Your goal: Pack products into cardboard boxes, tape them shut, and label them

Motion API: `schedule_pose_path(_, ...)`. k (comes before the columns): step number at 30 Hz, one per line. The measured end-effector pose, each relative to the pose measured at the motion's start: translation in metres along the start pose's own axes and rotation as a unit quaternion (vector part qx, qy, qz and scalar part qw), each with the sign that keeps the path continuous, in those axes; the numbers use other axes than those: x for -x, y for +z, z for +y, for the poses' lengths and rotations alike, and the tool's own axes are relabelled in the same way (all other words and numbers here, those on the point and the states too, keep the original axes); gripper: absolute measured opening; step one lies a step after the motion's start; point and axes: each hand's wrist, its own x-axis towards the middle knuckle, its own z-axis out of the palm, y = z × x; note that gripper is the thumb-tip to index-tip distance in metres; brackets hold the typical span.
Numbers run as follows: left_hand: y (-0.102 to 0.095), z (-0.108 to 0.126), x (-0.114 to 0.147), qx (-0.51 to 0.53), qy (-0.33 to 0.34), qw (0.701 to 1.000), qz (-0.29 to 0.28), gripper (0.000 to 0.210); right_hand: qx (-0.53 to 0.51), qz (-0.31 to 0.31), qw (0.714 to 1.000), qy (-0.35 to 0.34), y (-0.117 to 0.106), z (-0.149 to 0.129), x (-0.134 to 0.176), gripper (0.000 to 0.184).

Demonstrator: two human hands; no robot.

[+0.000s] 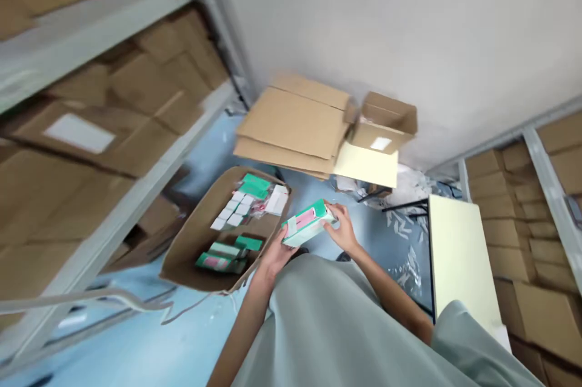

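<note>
A small green and white product box with a pink picture on its face is held up in front of my body, slightly tilted. My left hand grips its lower left end, fingers wrapped beneath it. At the opposite end, my right hand has thumb and fingers closed around the box's corner. Just left of my hands stands a large open carton on the floor. Inside lie several green boxes, white small boxes and some clear plastic wrapping.
Shelves of brown cartons line the left and the right. Flattened cardboard and an open carton lie ahead by the wall. A cream table stands at right, with plastic scraps on the blue floor beside it.
</note>
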Motion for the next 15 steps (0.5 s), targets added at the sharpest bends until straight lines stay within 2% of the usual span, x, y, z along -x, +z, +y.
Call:
schedule_pose_path(2,0.045,-0.027,-0.006,-0.067,-0.023,0.997,-0.019,0.038,-0.046,0.076,0.994,0.066,-0.057,0.025,0.015,0.06)
schedule_pose_path(4,0.091,-0.059,-0.012,-0.131,-0.049,0.989,-0.042,0.034,-0.127,0.151,0.967,0.161,-0.115,0.052,0.035,0.066)
schedule_pose_path(6,0.137,-0.095,-0.017,-0.192,-0.072,0.976,-0.068,0.03,-0.244,0.184,0.916,0.259,-0.17,0.079,0.057,0.065)
schedule_pose_path(8,0.18,-0.133,-0.021,-0.25,-0.095,0.959,-0.087,0.029,-0.363,0.176,0.855,0.326,-0.219,0.102,0.084,0.063)
schedule_pose_path(10,0.219,-0.17,-0.024,-0.305,-0.121,0.94,-0.097,0.031,-0.446,0.186,0.806,0.342,-0.261,0.12,0.111,0.058)
schedule_pose_path(11,0.236,-0.187,-0.025,-0.33,-0.134,0.929,-0.099,0.034,-0.471,0.212,0.788,0.335,-0.279,0.127,0.125,0.055)
schedule_pose_path(13,0.268,-0.219,-0.027,-0.373,-0.16,0.908,-0.105,0.038,-0.493,0.292,0.759,0.31,-0.307,0.138,0.15,0.05)
schedule_pose_path(15,0.295,-0.247,-0.029,-0.411,-0.184,0.886,-0.112,0.04,-0.492,0.372,0.733,0.288,-0.326,0.146,0.172,0.05)
